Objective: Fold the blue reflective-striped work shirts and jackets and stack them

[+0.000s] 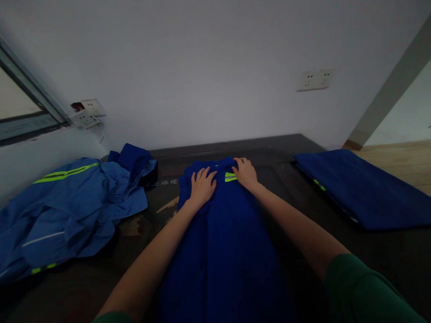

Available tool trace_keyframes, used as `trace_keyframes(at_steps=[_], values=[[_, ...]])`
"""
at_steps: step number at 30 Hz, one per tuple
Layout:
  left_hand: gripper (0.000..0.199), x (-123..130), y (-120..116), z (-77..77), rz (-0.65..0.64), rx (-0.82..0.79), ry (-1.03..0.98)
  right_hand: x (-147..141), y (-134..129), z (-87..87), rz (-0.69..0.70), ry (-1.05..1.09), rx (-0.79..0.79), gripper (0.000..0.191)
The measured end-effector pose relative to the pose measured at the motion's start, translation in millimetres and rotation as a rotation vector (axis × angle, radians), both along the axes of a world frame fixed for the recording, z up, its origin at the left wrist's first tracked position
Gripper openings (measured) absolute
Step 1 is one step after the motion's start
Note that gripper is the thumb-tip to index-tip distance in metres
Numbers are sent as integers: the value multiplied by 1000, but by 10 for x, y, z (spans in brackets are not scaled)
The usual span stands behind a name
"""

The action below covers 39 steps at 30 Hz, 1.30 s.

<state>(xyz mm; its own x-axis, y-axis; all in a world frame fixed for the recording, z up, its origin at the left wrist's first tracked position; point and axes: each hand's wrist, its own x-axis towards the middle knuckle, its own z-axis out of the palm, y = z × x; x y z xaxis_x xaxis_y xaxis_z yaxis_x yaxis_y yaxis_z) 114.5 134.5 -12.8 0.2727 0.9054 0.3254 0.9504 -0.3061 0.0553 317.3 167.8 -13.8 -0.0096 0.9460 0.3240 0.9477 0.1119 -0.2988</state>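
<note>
A dark blue garment (235,236) lies lengthwise in front of me on a dark table (282,149), its collar end away from me. My left hand (202,186) rests on its upper left part, fingers spread over the cloth. At the upper right edge, beside a yellow-green reflective patch (230,177), my right hand (245,172) touches the fabric with its fingers apart. Whether the right fingertips pinch any cloth is too small to tell.
A crumpled lighter blue garment (75,204) with yellow-green stripes lies at the left. A folded dark blue garment (372,186) lies at the right. The wall (205,77) behind the table has sockets (316,80); a window frame (23,126) is at the upper left.
</note>
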Motion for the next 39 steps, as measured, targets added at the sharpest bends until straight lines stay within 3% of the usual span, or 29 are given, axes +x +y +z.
trace_keyframes(at_steps=[3,7,11,15,18,21,23,25,27,30,34,39], values=[[49,88,5,-149,8,-149,-9,-88,-87,-152,135,-106,-115,48],[57,-77,111,-254,107,-246,-17,-24,-109,-298,133,-144,-239,56],[62,-204,191,-261,179,-252,-4,12,-21,-289,85,-109,-241,54],[59,-214,168,-276,164,-211,21,-35,139,-233,38,-18,-211,50],[53,-179,93,-207,103,-105,46,9,290,-183,9,39,-185,45],[49,12,-70,-26,-8,-11,35,194,472,-108,-12,126,-139,39],[47,260,-244,96,-115,-73,-32,364,601,-59,6,187,-121,40],[42,549,-447,156,-258,-235,-98,523,722,-33,75,240,-146,37],[43,791,-633,127,-350,-332,-95,642,826,-34,172,282,-197,30],[50,958,-796,-23,-394,-272,-63,736,956,-62,268,330,-245,17],[50,933,-816,-182,-418,-206,-48,779,1088,-68,329,412,-302,16],[52,917,-794,-198,-460,-202,-42,776,1191,-55,380,518,-310,26]])
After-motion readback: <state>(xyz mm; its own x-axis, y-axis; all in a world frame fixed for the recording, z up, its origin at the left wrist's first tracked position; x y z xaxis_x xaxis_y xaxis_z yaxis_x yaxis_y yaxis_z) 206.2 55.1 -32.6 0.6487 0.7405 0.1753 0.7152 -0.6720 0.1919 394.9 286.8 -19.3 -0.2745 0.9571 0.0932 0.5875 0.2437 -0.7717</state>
